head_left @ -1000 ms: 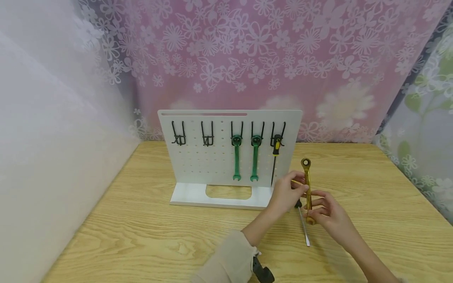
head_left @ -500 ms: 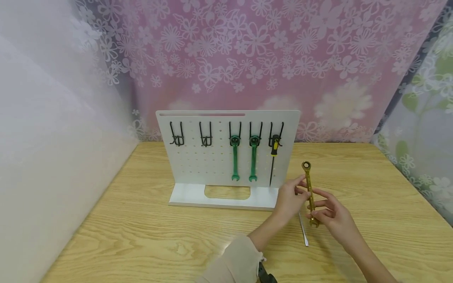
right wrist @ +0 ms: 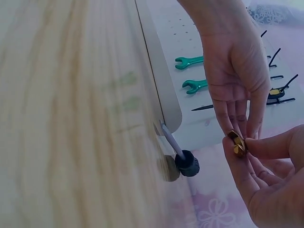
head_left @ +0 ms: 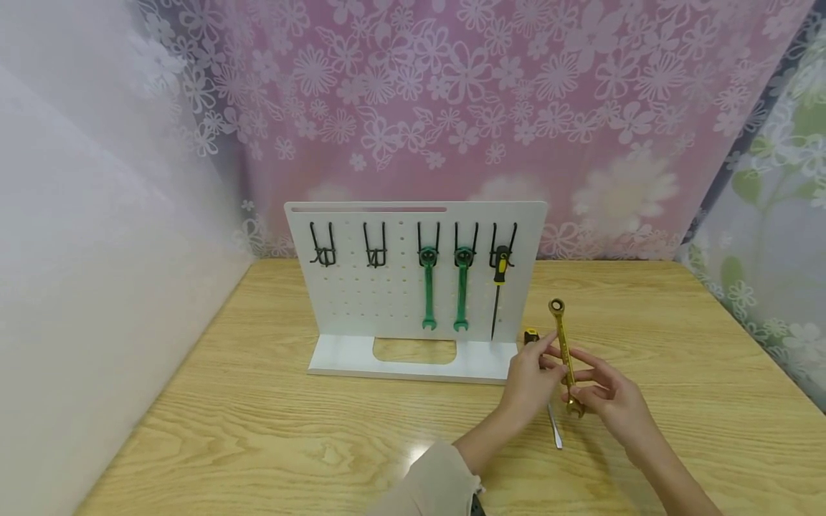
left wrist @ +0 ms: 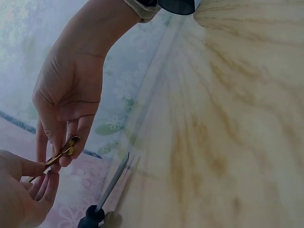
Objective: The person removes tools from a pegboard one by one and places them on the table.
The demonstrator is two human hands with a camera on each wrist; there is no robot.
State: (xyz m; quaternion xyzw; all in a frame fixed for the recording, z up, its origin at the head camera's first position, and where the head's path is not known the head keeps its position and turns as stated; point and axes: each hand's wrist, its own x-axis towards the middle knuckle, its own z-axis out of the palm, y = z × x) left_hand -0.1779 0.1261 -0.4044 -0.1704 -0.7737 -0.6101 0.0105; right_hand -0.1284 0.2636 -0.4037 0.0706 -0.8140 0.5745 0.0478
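A gold-coloured combination wrench stands nearly upright in front of me, ratchet ring up and open end down. My left hand pinches its shaft about midway from the left. Lower down, near the open end, my right hand holds it between thumb and fingers. The wrench's open end shows between both hands in the right wrist view. Beneath the left hand a flat-blade screwdriver lies on the table, its handle partly hidden by that hand.
A white pegboard stands on the wooden table, left of the hands. On its black hooks hang two green wrenches and a yellow-and-black screwdriver. Two hooks at its left bear nothing. A floral curtain hangs behind.
The wrench has turned so its open end faces me and has sunk slightly. My left hand has shifted a little right and down, uncovering the lying screwdriver's yellow-black handle end.
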